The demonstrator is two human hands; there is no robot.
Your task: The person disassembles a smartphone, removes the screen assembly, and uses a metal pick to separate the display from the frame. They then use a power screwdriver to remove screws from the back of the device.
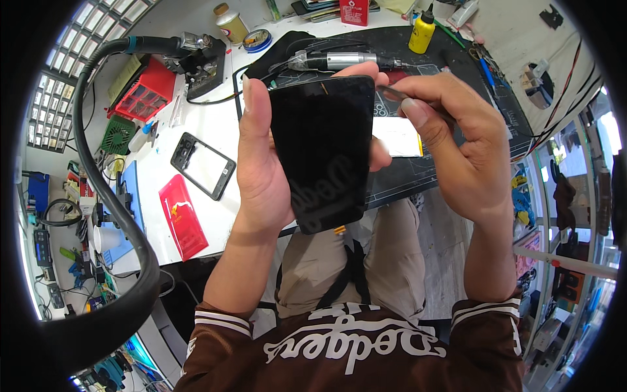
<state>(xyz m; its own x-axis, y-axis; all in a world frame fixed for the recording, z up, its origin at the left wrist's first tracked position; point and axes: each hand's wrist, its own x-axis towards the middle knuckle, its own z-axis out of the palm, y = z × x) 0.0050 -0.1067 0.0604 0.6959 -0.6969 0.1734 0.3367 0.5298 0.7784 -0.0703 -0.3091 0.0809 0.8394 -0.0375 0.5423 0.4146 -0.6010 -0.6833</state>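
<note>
A black glossy phone screen panel (323,147) is held up before me, its dark face toward me. My left hand (261,153) wraps round it from the left, thumb along the edge and fingertips showing at its right side. To the right of the panel's upper corner, my right hand (460,124) pinches a thin dark metal tool (390,93) between thumb and index finger. Most of that tool is hidden in the hand, so its kind is unclear. Partly behind the panel, a white flat rectangle with a yellow edge (401,138) lies on the black mat (418,176).
An empty black phone frame (203,166) and a red packet (183,217) lie on the white table at the left. A thick black hose (85,140) arches there. Behind the panel lie a silver handheld tool (336,61) and a yellow bottle (422,32).
</note>
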